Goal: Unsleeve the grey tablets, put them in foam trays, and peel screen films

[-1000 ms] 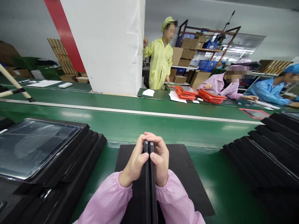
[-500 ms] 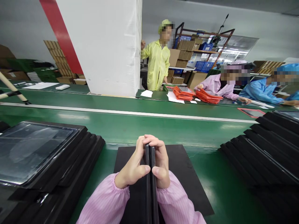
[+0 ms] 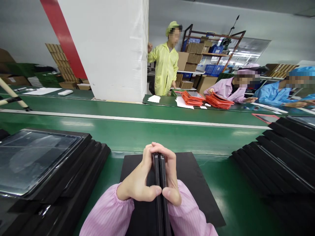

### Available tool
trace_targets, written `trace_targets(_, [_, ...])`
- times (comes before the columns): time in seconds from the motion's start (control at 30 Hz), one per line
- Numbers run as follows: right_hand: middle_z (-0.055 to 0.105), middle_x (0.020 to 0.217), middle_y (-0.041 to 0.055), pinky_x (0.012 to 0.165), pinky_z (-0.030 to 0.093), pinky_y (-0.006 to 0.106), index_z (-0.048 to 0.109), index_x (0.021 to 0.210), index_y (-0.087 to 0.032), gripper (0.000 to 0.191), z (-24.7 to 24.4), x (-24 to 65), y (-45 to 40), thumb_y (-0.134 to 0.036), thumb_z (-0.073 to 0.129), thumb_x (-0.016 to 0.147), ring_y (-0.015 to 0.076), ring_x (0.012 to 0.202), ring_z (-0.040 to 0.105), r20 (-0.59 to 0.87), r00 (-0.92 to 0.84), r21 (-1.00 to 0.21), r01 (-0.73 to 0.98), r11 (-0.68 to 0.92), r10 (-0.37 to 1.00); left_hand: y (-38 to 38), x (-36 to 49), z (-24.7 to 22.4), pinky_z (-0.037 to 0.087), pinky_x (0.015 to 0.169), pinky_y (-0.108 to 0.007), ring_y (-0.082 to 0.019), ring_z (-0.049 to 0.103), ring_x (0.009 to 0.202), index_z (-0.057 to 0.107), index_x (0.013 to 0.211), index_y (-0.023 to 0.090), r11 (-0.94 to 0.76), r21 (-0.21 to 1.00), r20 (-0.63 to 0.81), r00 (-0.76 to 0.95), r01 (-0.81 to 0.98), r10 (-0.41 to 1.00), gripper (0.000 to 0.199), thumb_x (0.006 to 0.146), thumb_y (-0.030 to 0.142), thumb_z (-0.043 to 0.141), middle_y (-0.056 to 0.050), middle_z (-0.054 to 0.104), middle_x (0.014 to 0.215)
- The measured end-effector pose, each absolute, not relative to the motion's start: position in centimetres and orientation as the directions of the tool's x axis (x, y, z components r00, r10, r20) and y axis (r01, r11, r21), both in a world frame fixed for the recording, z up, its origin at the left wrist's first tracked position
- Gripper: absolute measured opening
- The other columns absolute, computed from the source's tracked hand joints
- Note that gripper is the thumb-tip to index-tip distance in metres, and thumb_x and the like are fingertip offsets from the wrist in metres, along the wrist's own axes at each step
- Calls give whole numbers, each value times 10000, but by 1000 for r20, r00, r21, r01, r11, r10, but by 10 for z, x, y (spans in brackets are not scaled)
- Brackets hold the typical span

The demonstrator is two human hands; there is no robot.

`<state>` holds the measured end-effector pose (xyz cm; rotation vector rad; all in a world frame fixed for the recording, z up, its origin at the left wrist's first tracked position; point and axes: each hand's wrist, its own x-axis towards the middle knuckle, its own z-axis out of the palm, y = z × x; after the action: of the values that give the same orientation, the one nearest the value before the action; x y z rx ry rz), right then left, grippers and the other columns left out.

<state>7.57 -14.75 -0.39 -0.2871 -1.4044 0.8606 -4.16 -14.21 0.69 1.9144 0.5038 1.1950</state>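
Two slim black panels, like tablets seen edge-on, stand upright side by side between my hands. My left hand (image 3: pixel 141 178) is closed round the left panel (image 3: pixel 157 183), its thumb on the near edge. My right hand (image 3: pixel 171 175) grips the right panel (image 3: pixel 163 188) in the same way. The fingers of both hands meet over the far ends, and both thumbs lie close together on the edges. Beneath them a black foam sheet (image 3: pixel 201 193) lies on the green bench. The flat faces of the panels are mostly hidden from me.
To the left, a stack of black foam sheets (image 3: pixel 98 164) carries a film-covered screen (image 3: pixel 44 157). Another foam stack (image 3: pixel 270 164) rises at the right. Across the green conveyor (image 3: pixel 118 131) are orange-edged stacks (image 3: pixel 193 98) and co-workers in yellow, pink and blue.
The panels have tilted slightly, and their far ends show more. Both thumbs have slid nearer to me along the edges. Across the conveyor, the pink-sleeved and blue-sleeved co-workers have shifted their hands.
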Motion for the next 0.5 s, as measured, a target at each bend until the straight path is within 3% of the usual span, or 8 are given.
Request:
trace_targets(0.2, [643,1088,65,1142,280,589,550,1210,-329,505,-5,73,-148,-515,553,741,349,1261,475,753,9,-618,-332,712,658,-141,-39,7,340,1046,-572,-363,363,1235,309,1294,266,-632,769,592,472,-90,653,663,808,671,510,-110,323,1195])
trace_targets(0.37, [627,1150,67,1150,273,573,561,1252,-310,537,-4,72,-150,-495,562,749,338,1294,443,752,-5,-615,-366,698,659,-143,-34,8,347,1043,-557,-330,397,1179,287,1313,270,-584,801,574,448,-132,686,696,810,707,490,-103,313,1199])
trace_targets(0.5, [608,1228,61,1033,428,504,534,1265,-339,552,-3,67,-145,-556,566,759,306,1193,540,654,112,-623,-482,617,748,-145,-30,5,302,1074,-569,-349,378,1202,351,1263,269,-520,839,537,383,-157,751,672,776,696,529,-101,323,1223])
